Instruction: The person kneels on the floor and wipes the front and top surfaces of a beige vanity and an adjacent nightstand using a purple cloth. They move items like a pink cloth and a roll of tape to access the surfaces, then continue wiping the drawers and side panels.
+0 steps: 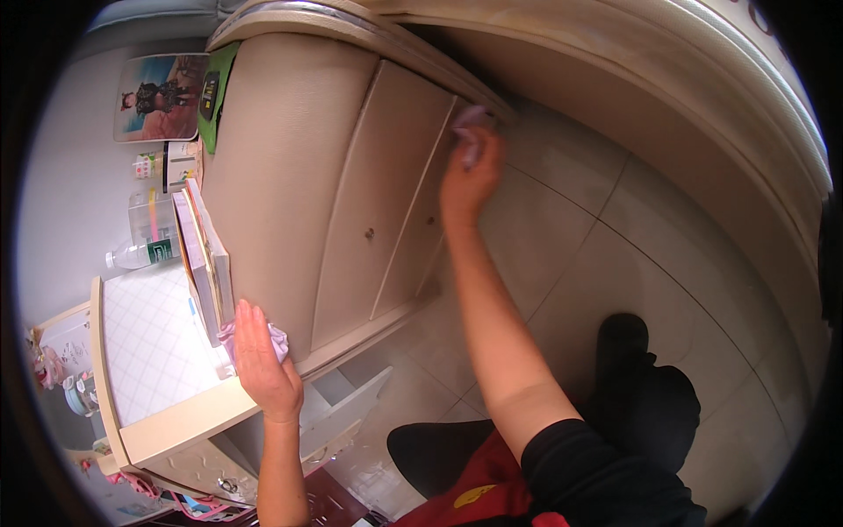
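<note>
My left hand (263,369) rests with straight fingers over a folded lilac cloth (279,339), at the near end of a cream leather-look nightstand (290,158). Beside these fingers, several stacked books (211,263) lie on the nightstand top. Further off, my right hand (473,178) grips another lilac cloth (471,122), slightly blurred, against the far end of the drawer fronts. Two drawer fronts, each with a small round knob (369,233), face the floor side. Both drawers look closed.
Behind the books stand a plastic water bottle (148,252), a clear box (141,214) and a framed picture (161,99). A dressing table (151,342) with a pulled-out drawer (349,402) adjoins on the near side. A bed edge (658,105) curves beyond the tiled floor (579,263).
</note>
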The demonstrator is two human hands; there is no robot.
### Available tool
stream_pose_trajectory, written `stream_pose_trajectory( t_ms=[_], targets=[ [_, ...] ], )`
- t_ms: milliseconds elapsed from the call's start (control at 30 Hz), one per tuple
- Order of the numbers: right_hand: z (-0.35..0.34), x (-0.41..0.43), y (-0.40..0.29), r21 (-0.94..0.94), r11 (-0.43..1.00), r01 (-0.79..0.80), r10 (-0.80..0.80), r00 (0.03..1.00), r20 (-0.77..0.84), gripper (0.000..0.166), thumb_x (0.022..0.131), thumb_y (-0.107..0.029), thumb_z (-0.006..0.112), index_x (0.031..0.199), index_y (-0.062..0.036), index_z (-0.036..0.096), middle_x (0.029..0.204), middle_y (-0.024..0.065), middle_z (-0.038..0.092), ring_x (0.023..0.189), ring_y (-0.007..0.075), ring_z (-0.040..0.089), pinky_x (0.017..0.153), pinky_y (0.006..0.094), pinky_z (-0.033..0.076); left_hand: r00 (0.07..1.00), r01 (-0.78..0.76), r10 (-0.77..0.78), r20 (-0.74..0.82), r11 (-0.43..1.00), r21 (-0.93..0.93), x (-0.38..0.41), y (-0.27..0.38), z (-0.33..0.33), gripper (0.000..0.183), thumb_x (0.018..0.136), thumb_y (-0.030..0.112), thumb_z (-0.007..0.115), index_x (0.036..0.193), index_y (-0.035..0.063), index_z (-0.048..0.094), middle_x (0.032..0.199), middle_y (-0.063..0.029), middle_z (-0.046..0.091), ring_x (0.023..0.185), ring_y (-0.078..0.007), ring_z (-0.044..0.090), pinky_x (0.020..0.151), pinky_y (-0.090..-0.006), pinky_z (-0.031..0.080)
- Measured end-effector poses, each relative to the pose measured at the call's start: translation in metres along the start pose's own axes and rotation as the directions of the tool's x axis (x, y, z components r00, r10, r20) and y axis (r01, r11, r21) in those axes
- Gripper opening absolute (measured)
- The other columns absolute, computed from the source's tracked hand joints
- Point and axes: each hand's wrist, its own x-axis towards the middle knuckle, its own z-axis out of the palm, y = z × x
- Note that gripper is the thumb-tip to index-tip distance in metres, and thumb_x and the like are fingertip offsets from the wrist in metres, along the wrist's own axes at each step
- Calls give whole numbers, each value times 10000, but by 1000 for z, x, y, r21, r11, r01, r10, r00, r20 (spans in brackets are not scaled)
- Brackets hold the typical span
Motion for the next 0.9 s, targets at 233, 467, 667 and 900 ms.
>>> stream_pose_trajectory(
  t_ms=[233, 467, 667, 900],
  targets=[
    [-7, 1, 87, -194, 957, -218, 256, 946, 201, 512, 882, 81, 448, 1387, -5, 460, 1412, 185, 490, 1303, 342, 465, 1093, 383, 355, 1000, -8, 8, -3, 1000, -13, 0, 0, 1, 528, 835, -18, 476, 1361, -64, 462, 1389, -289, 480, 1287, -441, 475, 1085, -493, 361],
    [-34, -166, 76, -252, 916, -313, 374, 894, 247, 706, 843, 144, 346, 1520, -34, 249, 1532, 173, 351, 1423, 316, 317, 1175, 359, 231, 1000, -7, 7, -13, 1000, -5, 2, 0, 0, 531, 824, -29, 476, 1353, -69, 469, 1374, -294, 491, 1280, -443, 482, 1084, -492, 364],
    [-62, -228, 63, -352, 701, -621, 713, 593, 374, 650, 888, 73, 369, 1517, -33, 245, 1524, 201, 346, 1411, 343, 322, 1162, 380, 261, 1000, -5, 5, -20, 1000, -24, 5, 1, 2, 544, 808, -51, 482, 1352, -63, 475, 1367, -289, 501, 1283, -439, 484, 1086, -491, 364],
    [-5, -52, 62, 29, 943, -333, 319, 923, 217, 497, 951, -16, 414, 1442, 37, 361, 1503, 227, 363, 1409, 338, 327, 1174, 393, 238, 1000, 24, -25, -17, 998, -52, 2, 2, 1, 568, 798, -57, 512, 1364, -32, 477, 1375, -267, 503, 1295, -422, 477, 1089, -478, 361]
  ],
)
